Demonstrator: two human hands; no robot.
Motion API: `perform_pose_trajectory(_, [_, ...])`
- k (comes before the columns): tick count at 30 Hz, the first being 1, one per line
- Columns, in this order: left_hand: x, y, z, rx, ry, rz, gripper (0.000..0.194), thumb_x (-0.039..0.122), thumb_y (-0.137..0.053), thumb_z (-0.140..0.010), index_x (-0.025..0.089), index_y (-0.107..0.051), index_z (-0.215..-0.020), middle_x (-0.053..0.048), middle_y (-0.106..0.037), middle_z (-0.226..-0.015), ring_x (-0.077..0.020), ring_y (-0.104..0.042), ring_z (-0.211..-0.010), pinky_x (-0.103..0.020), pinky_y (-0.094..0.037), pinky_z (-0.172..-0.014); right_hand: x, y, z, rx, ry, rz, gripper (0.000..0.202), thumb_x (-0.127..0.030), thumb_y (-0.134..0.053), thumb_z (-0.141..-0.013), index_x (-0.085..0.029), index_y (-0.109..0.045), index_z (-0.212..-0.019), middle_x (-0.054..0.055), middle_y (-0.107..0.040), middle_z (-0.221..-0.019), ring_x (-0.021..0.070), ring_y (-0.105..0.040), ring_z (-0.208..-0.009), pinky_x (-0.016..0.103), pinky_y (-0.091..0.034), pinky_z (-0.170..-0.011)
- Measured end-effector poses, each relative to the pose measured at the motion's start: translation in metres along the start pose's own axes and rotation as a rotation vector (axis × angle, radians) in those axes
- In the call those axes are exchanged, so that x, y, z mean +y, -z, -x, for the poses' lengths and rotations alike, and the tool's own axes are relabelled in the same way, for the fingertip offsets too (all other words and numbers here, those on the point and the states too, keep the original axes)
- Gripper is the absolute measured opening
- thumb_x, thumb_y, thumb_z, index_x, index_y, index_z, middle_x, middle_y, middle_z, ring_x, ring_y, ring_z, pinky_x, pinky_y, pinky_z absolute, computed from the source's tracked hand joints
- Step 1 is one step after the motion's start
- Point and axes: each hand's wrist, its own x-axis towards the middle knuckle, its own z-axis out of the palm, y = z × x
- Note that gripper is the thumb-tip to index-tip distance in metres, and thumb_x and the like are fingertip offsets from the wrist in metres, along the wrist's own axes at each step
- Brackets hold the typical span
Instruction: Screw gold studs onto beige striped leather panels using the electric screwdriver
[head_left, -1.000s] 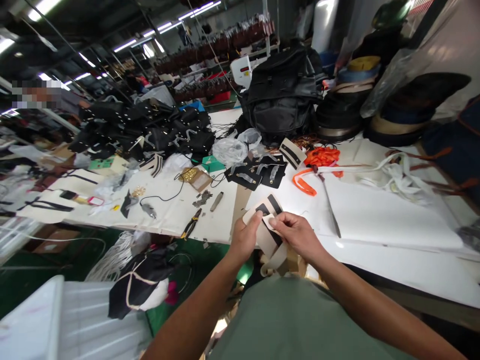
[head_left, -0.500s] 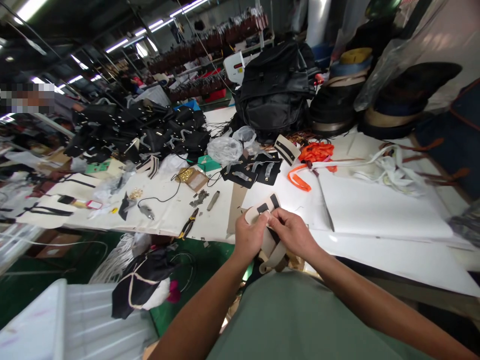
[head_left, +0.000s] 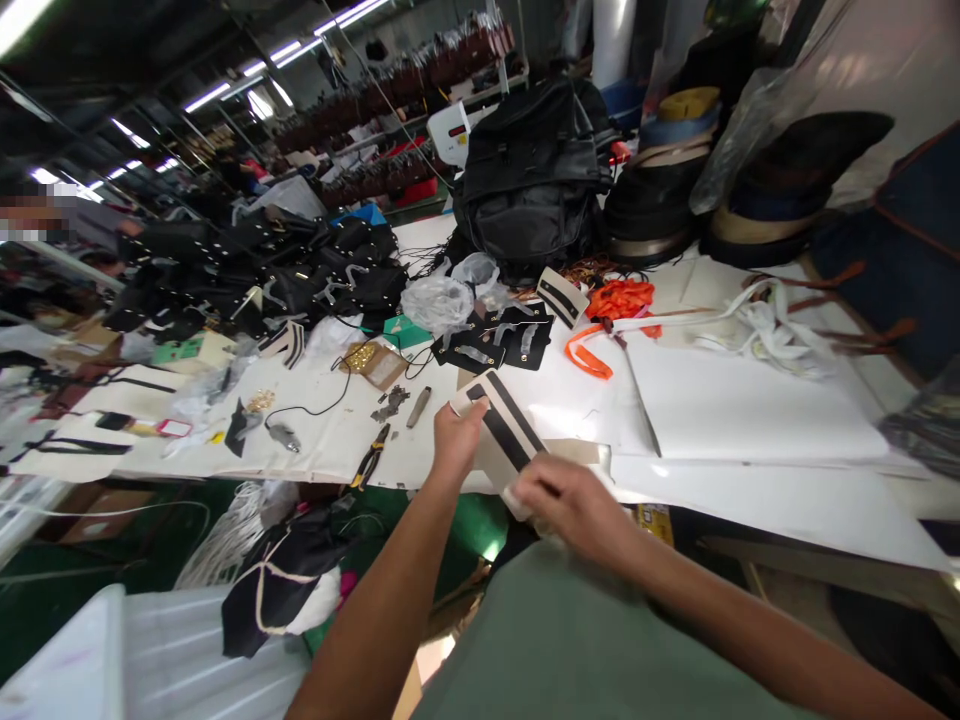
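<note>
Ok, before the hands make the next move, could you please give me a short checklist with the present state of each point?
1. Left hand has hold of the striped piece: ok, at its upper left end.
2. Right hand grips it firmly: cannot tell; the hand is at the lower end, but blurred.
3. Piece set down on the table: not ok, it is up in hand.
4. Pliers apart from both hands: ok, lying near the table edge.
5. Underside of the piece: cannot tell, it faces away.

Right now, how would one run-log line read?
left grip: holding black-banded cream piece | right grip: at its near end, blurred | pliers: lying on table
</note>
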Motion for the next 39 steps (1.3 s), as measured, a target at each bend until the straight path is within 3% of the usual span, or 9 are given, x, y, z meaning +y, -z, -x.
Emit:
perform_pose_trajectory(3, [0.007,0.010,-0.003,-0.114,0.069,0.130,0.047,0.033,-0.091,-0.059,0.011,-0.075,-0.099,-0.010,-0.079,-0.087,-0.0254,-0.074,-0.076,-0.037,-0.060,-0.072,0.023,0.024,-0.015,0.288,-0.122,-0.009,0.031,-0.050,-0.063,-0.092,-0.022,-0.069,-0.081,0.005,-0.068,-0.114,0.0186,-0.061,-0.091,0.031,-0.045,-0.081])
perform_pose_trajectory(5, [0.011,0.009,0.000,-0.145,0.124,0.236,0.049,0.029,-0.093,-0.057,0.012,-0.075,-0.100,-0.010,-0.079,-0.088,-0.0256,-0.075,-0.077,-0.039,-0.061,-0.075,0.039,0.034,-0.022,0.248,-0.251,-0.040,0.035,-0.056,-0.066,-0.088,-0.021,-0.070,-0.082,0.004,-0.069,-0.112,0.0190,-0.061,-0.088,0.031,-0.045,-0.079])
perform_pose_trajectory(9, [0.013,0.003,0.013,-0.162,0.173,0.332,0.051,0.030,-0.092,-0.062,0.014,-0.073,-0.106,-0.010,-0.079,-0.095,-0.0257,-0.076,-0.084,-0.040,-0.061,-0.083,0.052,0.027,-0.022,0.090,-0.425,-0.210,0.040,-0.060,-0.069,-0.084,-0.020,-0.066,-0.079,-0.002,-0.064,-0.073,0.0161,-0.056,-0.068,0.028,-0.042,-0.067])
perform_pose_trajectory(13, [0.002,0.005,0.047,-0.097,0.150,0.234,0.057,0.041,-0.088,-0.071,0.016,-0.070,-0.119,-0.013,-0.077,-0.112,-0.0278,-0.074,-0.100,-0.041,-0.058,-0.091,0.044,0.013,-0.021,0.229,-0.410,-0.323,0.042,-0.062,-0.070,-0.083,-0.020,-0.065,-0.080,-0.003,-0.064,-0.073,0.0152,-0.055,-0.067,0.027,-0.044,-0.065])
perform_pose_trajectory(18, [-0.023,0.010,0.092,-0.171,0.221,0.164,0.062,0.045,-0.085,-0.076,0.016,-0.066,-0.127,-0.015,-0.075,-0.121,-0.0285,-0.071,-0.108,-0.041,-0.056,-0.097,0.041,0.014,-0.025,0.305,-0.384,-0.328,0.040,-0.061,-0.070,-0.084,-0.021,-0.064,-0.080,-0.003,-0.064,-0.071,0.0150,-0.055,-0.064,0.026,-0.044,-0.062])
perform_pose_trajectory(22, [-0.035,0.014,0.092,-0.120,0.218,0.207,0.060,0.045,-0.086,-0.074,0.015,-0.068,-0.123,-0.014,-0.076,-0.116,-0.0281,-0.072,-0.103,-0.042,-0.056,-0.096,0.047,0.017,-0.023,0.323,-0.371,-0.299,0.039,-0.060,-0.068,-0.086,-0.021,-0.066,-0.083,-0.001,-0.067,-0.075,0.0165,-0.058,-0.069,0.027,-0.045,-0.065])
perform_pose_trajectory(27, [-0.028,0.021,0.083,-0.045,0.171,0.322,0.058,0.045,-0.084,-0.076,0.015,-0.069,-0.123,-0.013,-0.076,-0.117,-0.0267,-0.073,-0.103,-0.039,-0.056,-0.096,0.046,0.022,-0.013,0.330,-0.402,-0.311,0.040,-0.061,-0.068,-0.086,-0.022,-0.066,-0.082,-0.001,-0.069,-0.072,0.0151,-0.056,-0.061,0.027,-0.044,-0.060])
perform_pose_trajectory(34, [-0.026,0.030,0.120,-0.367,0.528,0.364,0.058,0.049,-0.081,-0.079,0.011,-0.070,-0.121,-0.017,-0.078,-0.105,-0.0281,-0.076,-0.085,-0.039,-0.060,-0.080,0.042,0.015,0.028,0.160,-0.560,-0.390,0.041,-0.061,-0.073,-0.083,-0.021,-0.072,-0.092,0.001,-0.069,-0.070,0.0162,-0.060,-0.062,0.026,-0.045,-0.057])
perform_pose_trajectory(39, [-0.027,0.032,0.133,-0.567,0.522,0.327,0.059,0.038,-0.090,-0.071,0.009,-0.072,-0.118,-0.018,-0.078,-0.104,-0.0298,-0.075,-0.085,-0.039,-0.059,-0.081,0.044,0.016,0.054,0.065,-0.555,-0.361,0.042,-0.060,-0.069,-0.087,-0.019,-0.073,-0.099,0.002,-0.071,-0.078,0.0151,-0.060,-0.067,0.028,-0.047,-0.066])
